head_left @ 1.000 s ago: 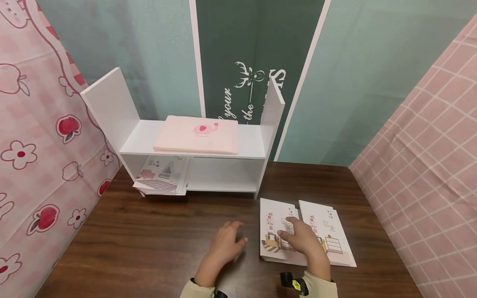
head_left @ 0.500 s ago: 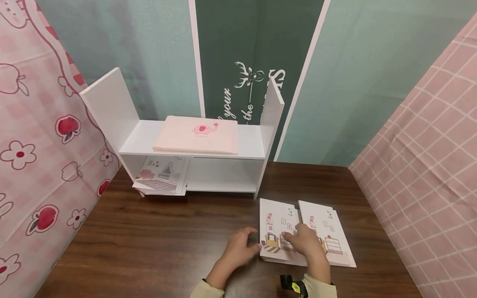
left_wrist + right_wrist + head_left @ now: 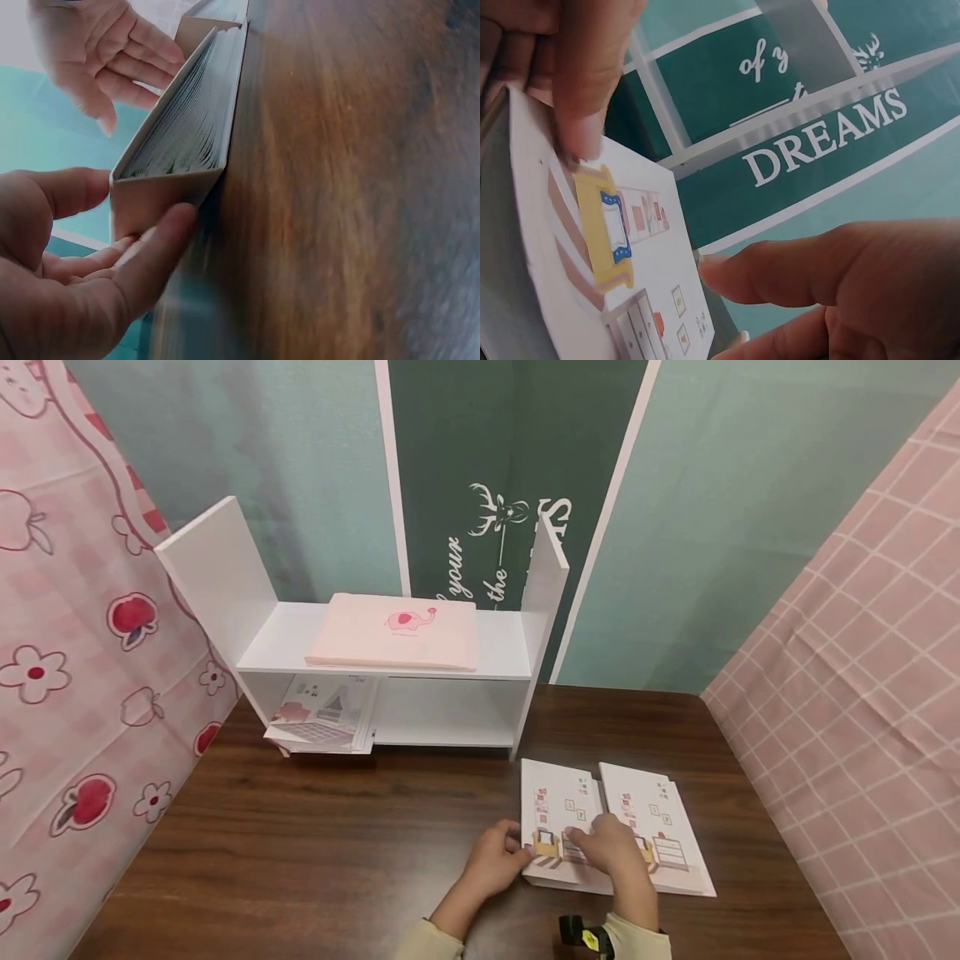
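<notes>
Head view: thick white illustrated book (image 3: pixel 553 814)

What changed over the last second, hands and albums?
The left hand moved right across the table and now grips the left album by its spine side. The right hand eased slightly back toward the person, over the albums. Unchanged: both albums' places, including the right album, and the pink elephant book on the white shelf.
</notes>
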A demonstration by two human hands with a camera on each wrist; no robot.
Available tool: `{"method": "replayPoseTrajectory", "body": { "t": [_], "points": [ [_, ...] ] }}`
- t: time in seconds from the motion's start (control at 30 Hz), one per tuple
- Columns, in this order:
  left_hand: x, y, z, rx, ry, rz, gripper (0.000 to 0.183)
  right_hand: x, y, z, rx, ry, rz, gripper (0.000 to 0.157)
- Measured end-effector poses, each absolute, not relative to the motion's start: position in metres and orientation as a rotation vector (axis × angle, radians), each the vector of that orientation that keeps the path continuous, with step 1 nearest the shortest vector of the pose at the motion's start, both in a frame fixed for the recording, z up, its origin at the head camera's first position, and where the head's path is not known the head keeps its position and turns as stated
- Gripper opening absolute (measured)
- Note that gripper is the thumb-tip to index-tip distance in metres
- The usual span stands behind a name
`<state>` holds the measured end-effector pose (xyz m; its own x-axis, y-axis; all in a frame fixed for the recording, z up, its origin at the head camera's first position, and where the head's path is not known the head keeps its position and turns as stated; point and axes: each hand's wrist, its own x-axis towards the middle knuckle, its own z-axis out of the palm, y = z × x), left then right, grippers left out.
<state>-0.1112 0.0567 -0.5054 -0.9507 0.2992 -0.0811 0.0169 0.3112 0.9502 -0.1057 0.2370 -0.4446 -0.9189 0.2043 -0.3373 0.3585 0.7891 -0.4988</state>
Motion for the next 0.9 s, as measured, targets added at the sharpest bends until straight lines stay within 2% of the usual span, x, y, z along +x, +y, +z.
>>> {"method": "replayPoseTrajectory", "body": {
  "t": [0.13,0.37,0.6,0.73,0.9],
  "points": [
    [-0.112,0.058,-0.506,0.252,2.342,1.704,0.032,-0.106,0.235,-0.447,0.421,2.726,-0.836,0.049],
    [-0.111,0.060,-0.504,0.223,2.340,1.725,0.030,-0.103,0.236,-0.450,0.430,2.739,-0.818,0.025],
    [-0.110,0.058,-0.501,0.194,2.326,1.769,0.027,-0.103,0.233,-0.455,0.392,2.777,-0.717,0.032],
    [-0.109,0.056,-0.502,0.165,2.297,1.802,0.027,-0.103,0.231,-0.457,0.390,2.806,-0.663,0.030],
    [-0.109,0.053,-0.505,0.129,2.221,1.891,0.027,-0.104,0.227,-0.461,0.422,2.782,-0.656,0.041]
  ]
}}
